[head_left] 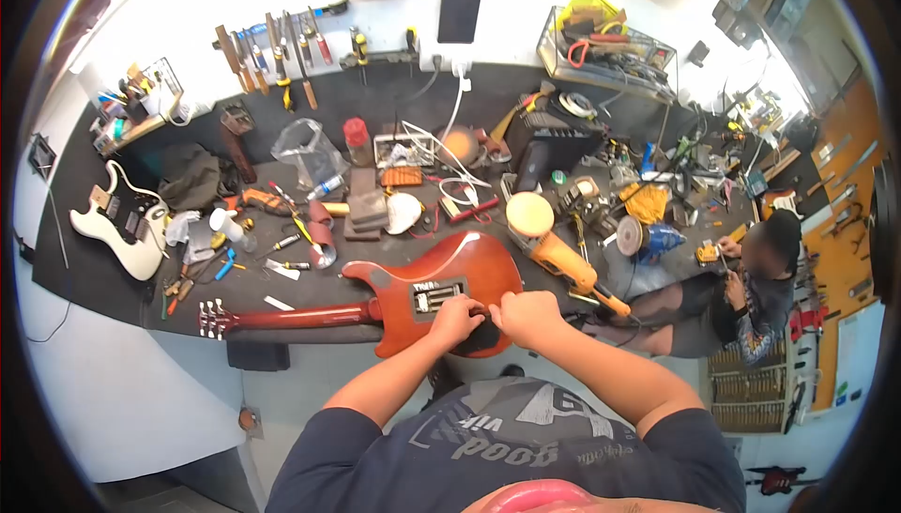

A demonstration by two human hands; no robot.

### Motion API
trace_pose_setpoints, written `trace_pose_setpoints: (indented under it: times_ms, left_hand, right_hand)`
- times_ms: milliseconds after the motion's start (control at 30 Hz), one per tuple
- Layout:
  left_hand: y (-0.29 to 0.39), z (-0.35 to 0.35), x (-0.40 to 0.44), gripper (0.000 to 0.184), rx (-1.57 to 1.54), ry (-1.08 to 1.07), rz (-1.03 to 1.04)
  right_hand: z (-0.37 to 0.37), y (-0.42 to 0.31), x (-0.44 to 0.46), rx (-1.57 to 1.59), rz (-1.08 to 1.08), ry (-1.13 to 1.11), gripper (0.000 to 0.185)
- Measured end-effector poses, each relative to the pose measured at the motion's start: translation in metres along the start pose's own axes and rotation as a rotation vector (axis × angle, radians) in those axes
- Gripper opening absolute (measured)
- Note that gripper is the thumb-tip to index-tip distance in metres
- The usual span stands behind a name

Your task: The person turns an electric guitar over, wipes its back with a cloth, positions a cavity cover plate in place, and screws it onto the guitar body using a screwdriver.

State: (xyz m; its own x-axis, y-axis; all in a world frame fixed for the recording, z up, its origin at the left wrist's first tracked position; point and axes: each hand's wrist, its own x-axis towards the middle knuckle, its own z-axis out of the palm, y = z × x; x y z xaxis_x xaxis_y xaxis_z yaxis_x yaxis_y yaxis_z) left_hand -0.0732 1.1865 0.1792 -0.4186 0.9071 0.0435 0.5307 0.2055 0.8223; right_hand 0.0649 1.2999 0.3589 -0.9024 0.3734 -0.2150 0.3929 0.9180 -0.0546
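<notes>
A glossy red-brown electric guitar [432, 264] lies face down along the front of the bench, neck pointing left. In its back is an open cavity [439, 294] showing metal springs. To the right of that is a black panel or recess [483, 336], partly behind my hands. My left hand [456, 321] rests on the guitar back, fingers drawn together at the upper edge of the black area. Close beside it, my right hand [526, 316] is closed in a pinch over the same area. Whatever either hand holds is too small or hidden to make out.
Left on the bench lies a white guitar body [122, 222]. A yellow power tool with a round pad [572, 264] lies just right of the guitar. Pliers, tape rolls and cables crowd behind. Another person [765, 278] sits at the right, hands on a small item.
</notes>
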Motion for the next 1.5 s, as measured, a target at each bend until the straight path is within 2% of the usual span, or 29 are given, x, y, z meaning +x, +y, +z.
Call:
trace_pose_setpoints:
  times_ms: [67, 167, 200, 233, 267, 300, 333, 367, 400, 467, 500, 533, 633, 667, 700, 767, 967, 1100, 1233, 1400, 1500]
  left_hand:
    - [0.006, -0.022, 0.025, 0.017, -0.114, 0.181, 0.028]
    - [0.050, -0.121, 0.105, 0.017, -0.027, 0.501, 0.227]
    - [0.081, -0.173, 0.127, 0.019, 0.015, 0.548, 0.253]
    - [0.111, -0.224, 0.151, 0.018, 0.100, 0.662, 0.400]
    - [0.151, -0.270, 0.169, 0.016, -0.087, 0.744, 0.511]
    - [0.163, -0.314, 0.196, 0.014, 0.128, 0.873, 0.703]
    - [0.197, -0.346, 0.201, 0.017, 0.076, 0.802, 0.426]
    - [0.215, -0.379, 0.223, 0.018, 0.252, 0.934, 0.617]
    - [0.229, -0.405, 0.242, 0.018, 0.310, 0.857, 0.558]
    - [0.241, -0.434, 0.273, 0.019, 0.448, 0.716, 0.415]
    - [0.236, -0.449, 0.299, 0.018, 0.571, 0.694, 0.492]
    - [0.232, -0.464, 0.324, 0.018, 0.690, 0.677, 0.572]
    - [0.262, -0.473, 0.329, 0.017, 0.743, 0.399, 0.333]
    - [0.271, -0.474, 0.331, 0.017, 0.877, 0.342, 0.287]
    - [0.277, -0.474, 0.332, 0.016, 0.937, 0.324, 0.263]
    - [0.282, -0.474, 0.340, 0.016, 1.056, 0.284, 0.214]
    - [0.291, -0.476, 0.347, 0.015, 1.110, 0.176, 0.253]
    - [0.282, -0.469, 0.357, 0.014, 1.194, 0.236, 0.272]
    - [0.277, -0.469, 0.355, 0.012, 1.193, 0.255, 0.301]
    - [0.275, -0.476, 0.373, 0.015, 1.225, 0.167, 0.312]
    - [0.291, -0.470, 0.352, 0.017, 1.244, 0.188, 0.282]
  right_hand:
    - [-0.005, -0.004, -0.001, -0.036, 0.047, -0.006, 0.036]
    - [-0.002, -0.004, -0.005, -0.010, -0.015, 0.227, 0.034]
    - [0.002, -0.001, -0.006, 0.011, -0.038, 0.209, 0.032]
    - [0.003, -0.001, -0.003, 0.022, -0.014, 0.120, 0.031]
    - [0.002, -0.001, 0.000, 0.031, 0.010, 0.031, 0.030]
    - [0.002, -0.001, 0.001, 0.041, 0.035, -0.060, 0.030]
    - [0.003, 0.000, 0.001, 0.031, 0.028, -0.062, 0.031]
    - [0.004, 0.000, 0.001, 0.024, 0.021, -0.065, 0.032]
    - [0.005, 0.001, 0.000, 0.017, 0.014, -0.066, 0.034]
    - [-0.003, -0.005, -0.006, 0.005, 0.001, 0.082, 0.036]
    - [-0.006, -0.007, -0.008, -0.002, -0.005, 0.160, 0.038]
    - [-0.003, -0.006, -0.005, 0.007, 0.009, 0.133, 0.038]
    - [0.006, -0.001, 0.000, 0.049, 0.057, 0.017, 0.039]
    - [0.004, -0.001, 0.002, 0.072, 0.067, -0.046, 0.038]
    - [0.001, -0.001, 0.005, 0.095, 0.075, -0.108, 0.037]
    - [-0.004, -0.004, 0.003, 0.085, 0.080, -0.089, 0.035]
    - [0.001, -0.001, 0.001, 0.107, 0.081, 0.074, 0.033]
    - [0.009, -0.001, 0.004, 0.132, 0.059, 0.120, 0.032]
    - [0.005, -0.003, 0.012, 0.129, 0.082, 0.029, 0.034]
    - [-0.025, -0.012, 0.005, 0.120, 0.134, -0.063, 0.034]
    - [0.005, -0.007, 0.005, 0.096, 0.009, 0.200, 0.036]
